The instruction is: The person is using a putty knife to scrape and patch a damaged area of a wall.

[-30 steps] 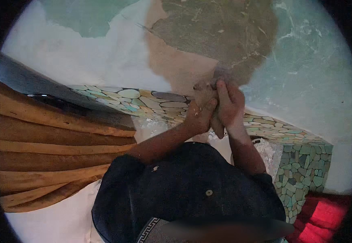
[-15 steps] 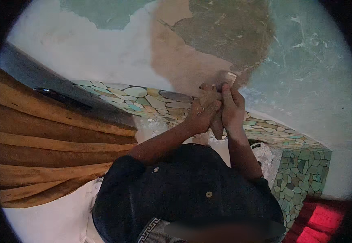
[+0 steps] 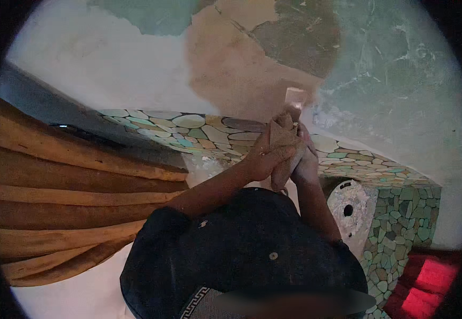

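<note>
I grip a folded brown, rough sheet (image 3: 285,138), cloth or paper, in my left hand (image 3: 264,158), its fingers closed round it. My right hand (image 3: 304,153) is closed just beside and behind it, round what looks like the handle of a scraper, largely hidden by the sheet. The scraper's pale, flat blade (image 3: 295,94) sticks out above both hands, against a brownish patch (image 3: 225,74) on the plastered wall (image 3: 114,69), which also has pale green and white areas.
A band of pebble tiles (image 3: 188,125) runs below the plaster, with more tiles (image 3: 401,218) at lower right. A brown draped cloth (image 3: 66,191) fills the left side. A white-spattered round object with a dark hole (image 3: 337,202) lies right of my arm; red fabric (image 3: 430,276) is at lower right.
The folded sheet has come up over the scraper's handle, covering more of my right hand. My right hand has moved slightly down, and more of the blade shows above the sheet.
</note>
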